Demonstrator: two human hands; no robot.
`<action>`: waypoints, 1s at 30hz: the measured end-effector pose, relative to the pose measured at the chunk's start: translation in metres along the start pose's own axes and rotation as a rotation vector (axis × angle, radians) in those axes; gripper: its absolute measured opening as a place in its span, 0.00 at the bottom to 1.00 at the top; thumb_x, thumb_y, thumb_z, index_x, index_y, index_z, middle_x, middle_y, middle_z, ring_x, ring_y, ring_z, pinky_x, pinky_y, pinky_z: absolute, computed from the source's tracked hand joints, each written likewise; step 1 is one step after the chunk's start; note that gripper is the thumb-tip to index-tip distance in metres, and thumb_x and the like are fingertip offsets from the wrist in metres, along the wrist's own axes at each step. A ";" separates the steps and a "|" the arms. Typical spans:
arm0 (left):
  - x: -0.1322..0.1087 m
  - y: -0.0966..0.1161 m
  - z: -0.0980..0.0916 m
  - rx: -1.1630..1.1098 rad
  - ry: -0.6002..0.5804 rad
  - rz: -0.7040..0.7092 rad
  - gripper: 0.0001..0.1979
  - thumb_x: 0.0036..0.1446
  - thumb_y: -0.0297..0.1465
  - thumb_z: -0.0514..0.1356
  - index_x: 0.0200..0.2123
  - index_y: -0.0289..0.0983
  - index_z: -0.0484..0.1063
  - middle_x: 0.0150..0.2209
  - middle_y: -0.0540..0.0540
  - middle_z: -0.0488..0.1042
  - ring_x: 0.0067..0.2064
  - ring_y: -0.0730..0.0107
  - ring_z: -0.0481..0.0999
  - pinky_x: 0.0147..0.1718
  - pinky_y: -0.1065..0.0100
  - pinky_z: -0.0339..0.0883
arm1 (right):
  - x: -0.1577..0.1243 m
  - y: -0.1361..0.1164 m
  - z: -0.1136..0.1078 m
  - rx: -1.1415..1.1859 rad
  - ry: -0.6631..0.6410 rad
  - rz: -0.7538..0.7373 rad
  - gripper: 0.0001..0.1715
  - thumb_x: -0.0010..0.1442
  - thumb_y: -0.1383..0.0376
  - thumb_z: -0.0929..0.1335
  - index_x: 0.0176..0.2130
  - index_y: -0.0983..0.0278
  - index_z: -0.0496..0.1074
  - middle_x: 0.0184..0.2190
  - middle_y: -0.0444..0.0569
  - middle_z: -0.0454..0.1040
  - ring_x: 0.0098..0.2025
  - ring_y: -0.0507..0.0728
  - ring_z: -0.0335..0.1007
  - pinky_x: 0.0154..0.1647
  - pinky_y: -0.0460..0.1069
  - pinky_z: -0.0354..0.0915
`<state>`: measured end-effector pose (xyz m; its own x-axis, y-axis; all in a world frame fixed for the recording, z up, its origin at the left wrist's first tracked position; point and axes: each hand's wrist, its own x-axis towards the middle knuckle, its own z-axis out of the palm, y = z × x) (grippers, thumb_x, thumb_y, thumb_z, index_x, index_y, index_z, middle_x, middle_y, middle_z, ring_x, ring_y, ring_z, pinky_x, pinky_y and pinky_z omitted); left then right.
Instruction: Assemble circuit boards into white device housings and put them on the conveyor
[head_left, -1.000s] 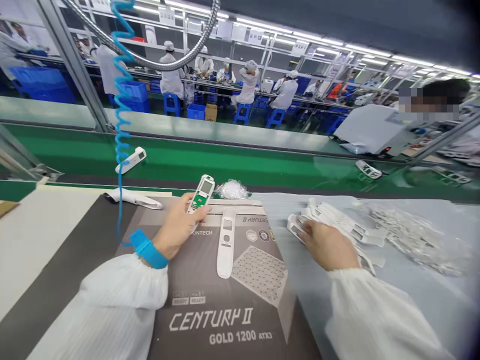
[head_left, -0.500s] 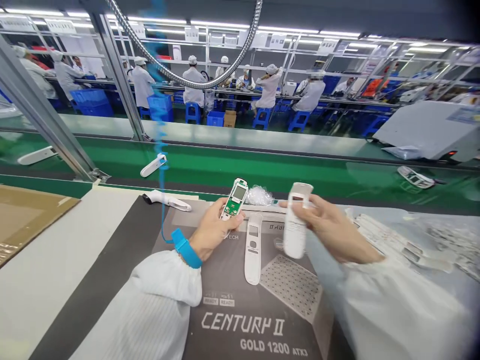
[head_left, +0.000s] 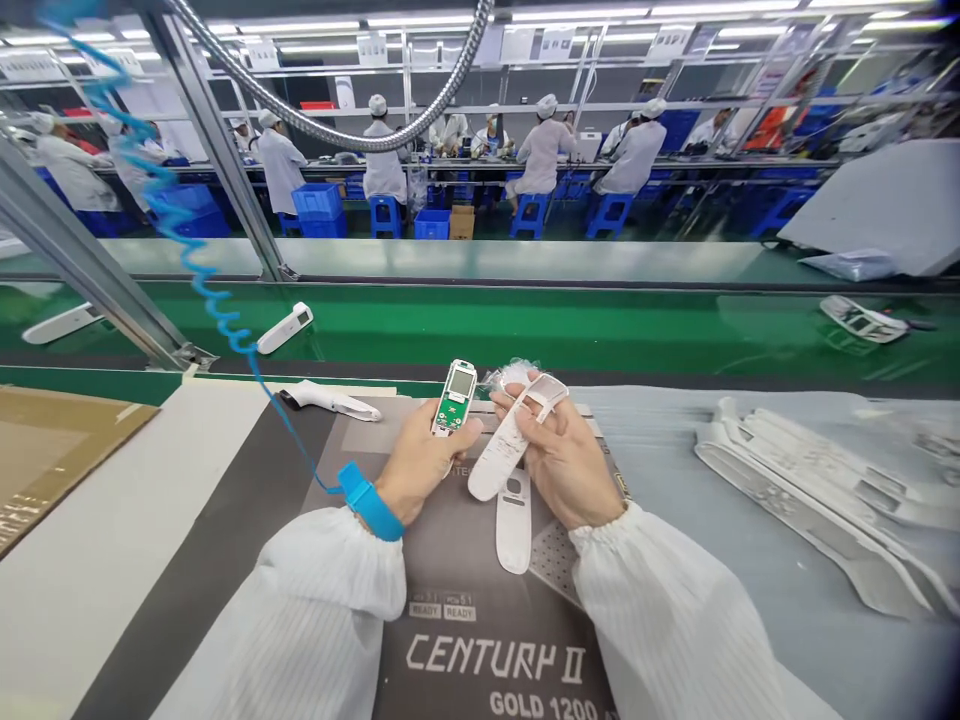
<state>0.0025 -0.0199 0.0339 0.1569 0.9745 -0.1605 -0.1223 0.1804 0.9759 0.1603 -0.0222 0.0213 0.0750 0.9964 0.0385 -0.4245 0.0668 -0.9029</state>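
My left hand (head_left: 422, 461) is closed around a green circuit board with a small screen (head_left: 454, 397), held upright above a grey printed carton (head_left: 480, 640). A blue wrist strap (head_left: 370, 499) with a coiled cord sits on that wrist. My right hand (head_left: 564, 458) grips a white plastic shell (head_left: 514, 437), tilted, right beside the board. Another white shell (head_left: 514, 518) lies flat on the carton just below both hands. A small clear bag (head_left: 508, 375) lies behind the hands.
Several white shells (head_left: 802, 470) are piled on the grey sheet to the right. A white handheld part (head_left: 330, 400) lies at the left. A green conveyor belt (head_left: 480, 330) carries finished white units (head_left: 285, 328). Seated workers in white fill the background. Cardboard (head_left: 52, 440) sits far left.
My right hand took a white shell from the right-hand pile and brought it left, up beside the circuit board. My left hand kept hold of the board, hardly moving.
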 end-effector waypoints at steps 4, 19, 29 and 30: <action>-0.002 -0.005 0.008 0.011 -0.085 0.018 0.24 0.44 0.38 0.73 0.42 0.35 0.71 0.36 0.47 0.75 0.35 0.70 0.73 0.36 0.68 0.66 | 0.001 0.004 0.002 0.100 0.040 -0.042 0.24 0.53 0.63 0.75 0.48 0.52 0.67 0.48 0.44 0.74 0.57 0.59 0.70 0.62 0.60 0.63; 0.003 -0.002 -0.003 -0.031 -0.077 0.033 0.24 0.45 0.37 0.73 0.44 0.34 0.74 0.41 0.45 0.77 0.38 0.68 0.74 0.39 0.68 0.66 | 0.007 -0.003 -0.017 -0.061 -0.192 0.023 0.33 0.56 0.52 0.73 0.57 0.56 0.64 0.55 0.52 0.74 0.52 0.59 0.73 0.56 0.58 0.68; 0.000 0.005 0.000 -0.126 -0.092 0.003 0.23 0.43 0.38 0.74 0.41 0.35 0.74 0.40 0.46 0.77 0.39 0.68 0.74 0.42 0.67 0.65 | 0.009 -0.005 -0.024 -0.099 -0.252 -0.005 0.37 0.51 0.52 0.76 0.57 0.55 0.65 0.54 0.51 0.74 0.53 0.61 0.72 0.56 0.60 0.68; 0.000 0.004 0.001 -0.123 -0.087 0.007 0.22 0.44 0.39 0.73 0.41 0.35 0.74 0.38 0.47 0.77 0.38 0.69 0.74 0.40 0.68 0.65 | 0.009 -0.005 -0.024 -0.095 -0.248 -0.013 0.36 0.51 0.52 0.76 0.57 0.54 0.66 0.54 0.51 0.74 0.53 0.60 0.72 0.56 0.59 0.68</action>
<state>0.0024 -0.0195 0.0384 0.2395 0.9615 -0.1351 -0.2419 0.1938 0.9507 0.1850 -0.0144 0.0158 -0.1483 0.9785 0.1431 -0.3377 0.0859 -0.9373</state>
